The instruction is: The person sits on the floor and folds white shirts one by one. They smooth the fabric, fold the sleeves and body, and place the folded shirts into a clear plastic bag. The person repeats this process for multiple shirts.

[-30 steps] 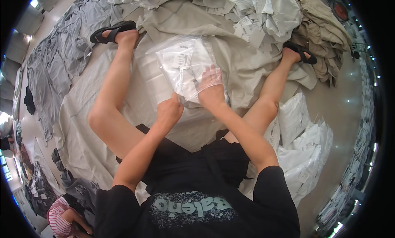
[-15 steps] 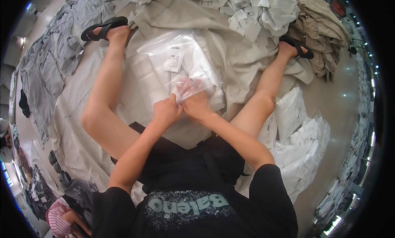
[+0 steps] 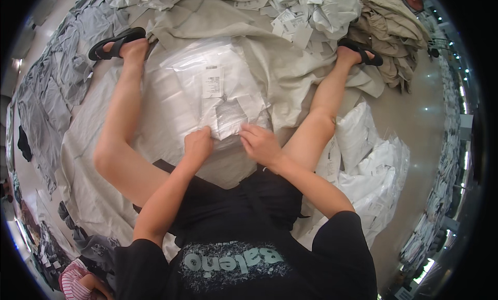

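Between my legs lies a clear plastic bag (image 3: pixel 189 61) with a folded white garment (image 3: pixel 239 82) inside. A white printed label (image 3: pixel 212 83) shows near its middle, and below it a greyish patch seen through the plastic. My left hand (image 3: pixel 199 145) is closed on the bag's near edge, thumb and fingers pinched together. On the other side, my right hand (image 3: pixel 260 144) pinches the same near edge at its right corner. The near edge runs between both hands.
A cream cloth (image 3: pixel 119 97) spreads under me. Filled plastic bags (image 3: pixel 371 170) lie beside my right leg. Grey garments (image 3: pixel 57 77) are heaped at left, beige garments (image 3: pixel 391 32) at far right, and white tags (image 3: pixel 290 27) with white plastic at the back.
My right hand has come out from inside the bag's opening and moved to its near right corner. My left hand has shifted slightly left and nearer, and the bag lies flatter.
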{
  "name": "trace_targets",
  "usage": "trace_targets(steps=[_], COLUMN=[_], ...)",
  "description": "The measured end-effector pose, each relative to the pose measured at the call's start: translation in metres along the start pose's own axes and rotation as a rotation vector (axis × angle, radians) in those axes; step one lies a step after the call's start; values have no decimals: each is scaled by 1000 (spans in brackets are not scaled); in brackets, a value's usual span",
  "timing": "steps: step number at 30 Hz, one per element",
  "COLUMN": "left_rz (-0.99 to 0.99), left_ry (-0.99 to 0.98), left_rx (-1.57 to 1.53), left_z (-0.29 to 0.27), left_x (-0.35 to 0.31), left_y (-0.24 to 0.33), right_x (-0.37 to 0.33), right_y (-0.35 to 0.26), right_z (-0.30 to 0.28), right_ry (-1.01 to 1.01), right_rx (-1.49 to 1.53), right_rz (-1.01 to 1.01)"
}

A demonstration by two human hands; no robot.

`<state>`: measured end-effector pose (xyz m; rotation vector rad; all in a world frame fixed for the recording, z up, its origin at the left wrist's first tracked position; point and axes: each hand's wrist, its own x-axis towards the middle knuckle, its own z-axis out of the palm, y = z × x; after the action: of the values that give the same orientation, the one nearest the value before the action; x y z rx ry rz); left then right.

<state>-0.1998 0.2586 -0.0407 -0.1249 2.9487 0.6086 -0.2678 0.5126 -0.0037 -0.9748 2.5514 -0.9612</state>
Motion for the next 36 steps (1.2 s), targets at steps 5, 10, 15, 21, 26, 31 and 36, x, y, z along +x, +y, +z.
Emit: trace_targets(steps=[5, 10, 15, 21, 26, 31, 36], left_rz=[3, -74, -142, -93, -107, -53, 536], left_ry=[19, 130, 513, 675, 601, 618, 645], left_rx=[3, -143, -540, -997, -822, -266, -2], left_z=[12, -34, -179, -317, -333, -298, -294], left_x=[2, 6, 39, 91, 106, 75, 46], left_y=[-17, -21, -26, -15, -42, -71, 88], right_x=[37, 63, 96, 158, 144, 118, 89], right_y=[54, 84, 10, -63, -55, -75, -99], right_z=[-31, -41, -119, -191, -203, -166, -168], right_ry=[281, 233, 502, 631, 423, 267, 323], right_rx=[-396, -264, 53, 373, 724, 578, 807], right_rz=[69, -81, -84, -160, -15, -159, 6])
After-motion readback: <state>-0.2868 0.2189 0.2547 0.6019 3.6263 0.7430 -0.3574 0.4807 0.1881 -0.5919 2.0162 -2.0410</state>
